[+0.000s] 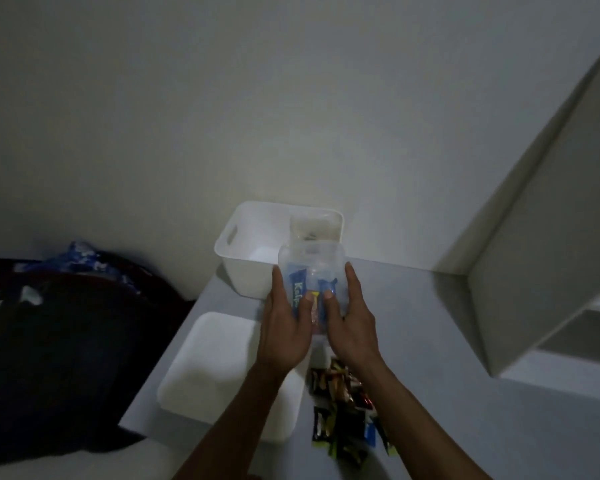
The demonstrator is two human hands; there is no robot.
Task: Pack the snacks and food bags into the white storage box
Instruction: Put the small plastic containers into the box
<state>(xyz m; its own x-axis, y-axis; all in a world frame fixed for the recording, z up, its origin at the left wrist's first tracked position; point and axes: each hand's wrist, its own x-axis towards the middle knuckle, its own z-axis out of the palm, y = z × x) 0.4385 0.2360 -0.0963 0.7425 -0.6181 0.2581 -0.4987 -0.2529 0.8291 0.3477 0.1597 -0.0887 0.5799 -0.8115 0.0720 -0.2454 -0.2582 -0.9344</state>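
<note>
A white storage box (243, 251) with a handle cut-out stands open at the back of the white table, against the wall. A clear plastic container sits inside its right half (312, 225). In front of the box I hold a second clear plastic container (310, 263) with blue snack packets inside. My left hand (284, 327) grips its left side and my right hand (350, 323) grips its right side, thumbs on the near face. The container is raised at the box's front right rim.
A white lid (219, 368) lies flat on the table (499, 438) to the left of my arms. Several dark snack sachets (343, 410) lie by my right forearm. A dark bag with a blue packet (80, 261) sits at left. A white shelf unit (551, 237) stands at right.
</note>
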